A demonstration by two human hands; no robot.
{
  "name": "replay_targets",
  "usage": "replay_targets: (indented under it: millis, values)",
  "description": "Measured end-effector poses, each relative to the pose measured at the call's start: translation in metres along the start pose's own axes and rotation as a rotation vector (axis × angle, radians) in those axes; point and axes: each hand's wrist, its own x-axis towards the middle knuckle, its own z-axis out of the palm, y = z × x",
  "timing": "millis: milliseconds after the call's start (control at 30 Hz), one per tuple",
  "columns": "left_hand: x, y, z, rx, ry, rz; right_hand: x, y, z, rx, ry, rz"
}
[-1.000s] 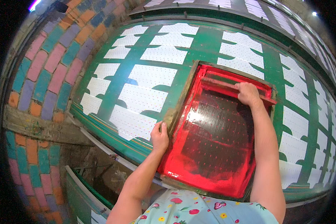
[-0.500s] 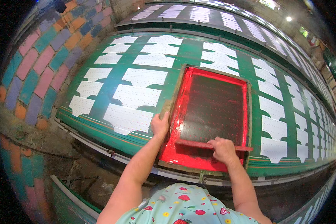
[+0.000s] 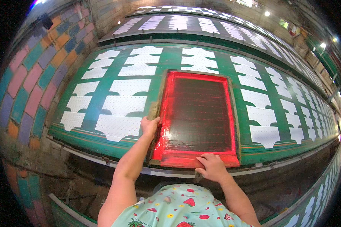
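A screen-printing frame [image 3: 234, 125], with a dark mesh and red ink round its inner borders, lies flat on the long green table [image 3: 170, 60]. My left hand [image 3: 150, 127] is closed round the frame's left side rail. At the frame's near end lies a red-coated squeegee [image 3: 178, 160], set crosswise. My right hand [image 3: 213, 167] grips the squeegee toward its right, fingers over the top and thumb on the near side. White dotted fabric pieces [image 3: 123, 102] lie in columns to the left, and more fabric pieces [image 3: 259, 113] lie to the right. Whatever is under the frame is hidden.
Further long tables [image 3: 178, 24] with white pieces run parallel behind. A wall of painted blocks [image 3: 38, 83] stands at the left. A metal rail [image 3: 170, 174] follows the near table edge, close to my body. Another green table [image 3: 70, 210] shows at the lower left.
The squeegee has come toward me, from the lower part of the mesh to the frame's near end, with my right hand on it. My left hand stays on the side rail. The view has shifted.
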Motion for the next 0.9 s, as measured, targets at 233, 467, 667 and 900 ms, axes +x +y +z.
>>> replay_targets:
  millis: [233, 467, 667, 900]
  values:
    - [-0.005, 0.073, 0.001, -0.098, -0.086, 0.029, -0.059, 0.124, -0.008, 0.169, 0.407, 0.720]
    - [-0.036, 0.109, 0.065, -0.142, -0.060, 0.140, -0.106, 0.216, -0.023, 0.901, 0.455, 0.922]
    - [-0.125, 0.090, 0.182, -0.224, -0.063, 0.136, -0.173, 0.336, -0.079, 0.798, 0.466, 0.938]
    - [-0.220, 0.064, 0.322, -0.256, -0.081, 0.057, -0.261, 0.454, -0.140, 0.720, 0.489, 1.008]
